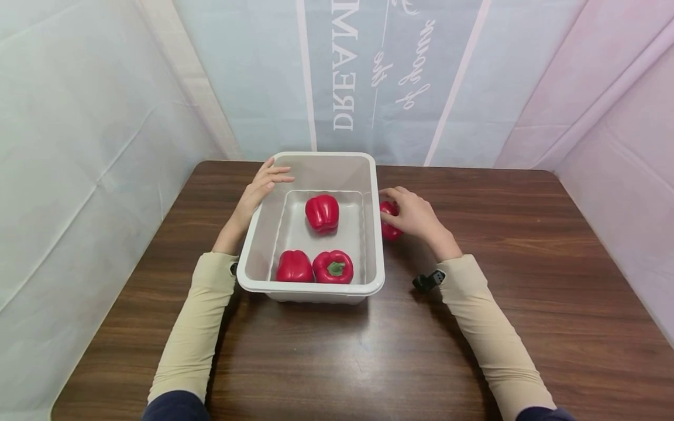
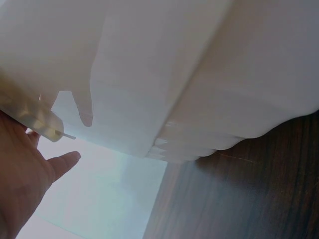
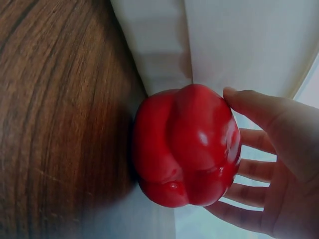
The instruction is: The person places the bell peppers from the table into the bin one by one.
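Observation:
In the head view a light grey plastic bin [image 1: 312, 296] stands on the table with three red bell peppers inside. One pepper [image 1: 322, 213] lies mid-bin; another [image 1: 294, 267] sits beside a third [image 1: 333, 267] with its green stem showing, both at the near wall. My left hand [image 1: 256, 193] rests at the bin's left rim, fingers stretched over the edge. Just outside the right wall, my right hand [image 1: 416, 216] holds another red bell pepper [image 3: 187, 147], thumb on one side and fingers behind. That pepper is low, close over the tabletop and right against the bin.
The brown wooden table [image 1: 526, 263] extends on both sides of the bin. Behind it hangs a pale cloth [image 1: 263, 76] with printed lettering. White cloth [image 1: 89, 193] closes off the left side. A small black device [image 1: 429, 280] is at the right wrist.

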